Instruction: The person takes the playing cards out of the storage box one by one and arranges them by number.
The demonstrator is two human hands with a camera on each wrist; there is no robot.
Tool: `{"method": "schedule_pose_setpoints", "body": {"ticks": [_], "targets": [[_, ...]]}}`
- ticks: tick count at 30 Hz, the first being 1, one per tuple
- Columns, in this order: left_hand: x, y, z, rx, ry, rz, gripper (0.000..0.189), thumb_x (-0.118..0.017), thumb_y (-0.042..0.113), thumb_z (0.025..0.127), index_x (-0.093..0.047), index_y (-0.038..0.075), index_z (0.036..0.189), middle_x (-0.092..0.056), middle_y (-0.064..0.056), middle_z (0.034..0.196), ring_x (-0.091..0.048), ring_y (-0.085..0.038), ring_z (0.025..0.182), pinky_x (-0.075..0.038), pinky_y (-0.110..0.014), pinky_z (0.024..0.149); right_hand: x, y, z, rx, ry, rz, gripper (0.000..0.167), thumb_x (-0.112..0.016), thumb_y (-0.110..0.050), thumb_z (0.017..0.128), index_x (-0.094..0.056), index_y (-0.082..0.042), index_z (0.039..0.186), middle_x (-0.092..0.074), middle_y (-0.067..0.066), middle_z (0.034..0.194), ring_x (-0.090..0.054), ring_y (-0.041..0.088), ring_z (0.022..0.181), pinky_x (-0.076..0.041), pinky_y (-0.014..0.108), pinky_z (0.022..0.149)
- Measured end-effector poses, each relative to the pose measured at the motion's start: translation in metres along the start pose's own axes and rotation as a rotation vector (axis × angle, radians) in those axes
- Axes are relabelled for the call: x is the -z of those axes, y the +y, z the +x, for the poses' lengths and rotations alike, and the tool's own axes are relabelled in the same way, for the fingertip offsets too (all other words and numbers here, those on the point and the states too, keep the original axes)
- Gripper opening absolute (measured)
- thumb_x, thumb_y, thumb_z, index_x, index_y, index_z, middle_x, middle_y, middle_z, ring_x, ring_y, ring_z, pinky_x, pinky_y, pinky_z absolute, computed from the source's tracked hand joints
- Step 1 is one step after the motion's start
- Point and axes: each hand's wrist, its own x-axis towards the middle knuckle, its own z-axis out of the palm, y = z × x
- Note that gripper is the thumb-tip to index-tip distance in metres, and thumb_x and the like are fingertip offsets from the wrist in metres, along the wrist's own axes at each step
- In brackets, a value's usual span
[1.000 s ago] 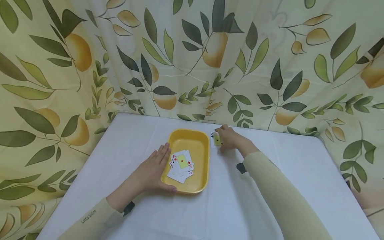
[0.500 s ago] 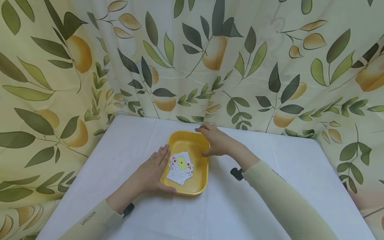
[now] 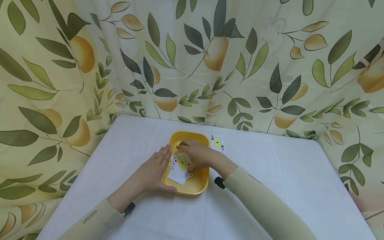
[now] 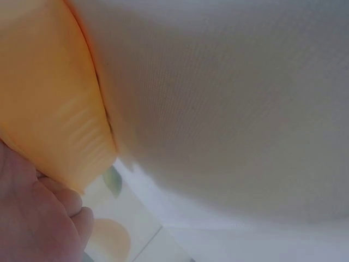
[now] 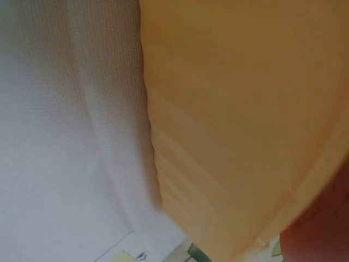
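A yellow plastic tray (image 3: 205, 181) stands on the table with a loose pile of playing cards (image 3: 177, 176) in it, an ace of diamonds on top. My left hand (image 3: 153, 171) rests along the tray's left rim, fingers extended and thumb by the near corner. In the left wrist view the fingers (image 4: 68, 202) lie against the tray's wall. Over the inside of the tray reaches my right hand (image 3: 198, 155), fingers and thumb spread apart above the pile and overlapping the top card's right side. An ace of clubs (image 3: 217, 142) lies face up on the cloth beyond the tray's right rim.
A white cloth (image 3: 270, 180) covers the table. Behind and to the left hangs a curtain (image 3: 240, 83) printed with fruit and leaves. The table's back edge runs close behind the tray and the ace of clubs.
My right hand has left the ace of clubs on the cloth and moved left, across the tray's right rim, to above the card pile. The left hand stays at the tray.
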Motion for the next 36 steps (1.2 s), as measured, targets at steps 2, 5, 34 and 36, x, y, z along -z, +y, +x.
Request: {"method": "schedule_pose_setpoints", "body": {"ticks": [2,5,34,36], "targets": [[-0.001,0.0,0.0,-0.006,0.005,-0.003,0.142,-0.033,0.102,0.064,-0.011,-0.002,0.158,0.002,-0.017,0.167,-0.007,-0.033,0.154,-0.02,-0.044,0.124,-0.003,-0.001,0.004,-0.008,-0.022,-0.035,0.096,-0.09,-0.031,0.071,-0.042,-0.017,0.153,-0.038,0.004,0.156,-0.036,0.025,0.143,-0.033,0.042,0.119],[-0.001,0.001,0.001,-0.003,-0.002,-0.008,0.142,-0.033,0.102,0.063,-0.01,-0.001,0.159,0.003,-0.016,0.168,-0.006,-0.032,0.155,-0.019,-0.044,0.124,-0.006,-0.002,0.007,-0.024,-0.061,-0.065,0.1,-0.091,-0.033,0.071,-0.038,-0.018,0.155,-0.034,0.005,0.159,-0.033,0.026,0.146,-0.032,0.044,0.119],[0.002,0.001,0.0,-0.008,-0.008,-0.037,0.141,-0.038,0.1,0.065,-0.012,-0.002,0.158,0.002,-0.017,0.167,-0.005,-0.031,0.155,-0.019,-0.045,0.124,-0.026,0.002,0.016,0.031,-0.038,-0.152,0.078,-0.082,-0.038,0.079,-0.05,-0.02,0.147,-0.052,0.002,0.143,-0.05,0.02,0.127,-0.041,0.039,0.113],[0.002,0.001,0.0,-0.006,-0.009,-0.035,0.141,-0.038,0.1,0.065,-0.012,-0.002,0.158,0.002,-0.017,0.167,-0.006,-0.032,0.155,-0.019,-0.045,0.124,-0.026,0.002,0.014,0.038,-0.022,-0.151,0.08,-0.082,-0.04,0.077,-0.05,-0.019,0.147,-0.052,0.002,0.142,-0.049,0.019,0.126,-0.041,0.037,0.113]]}}
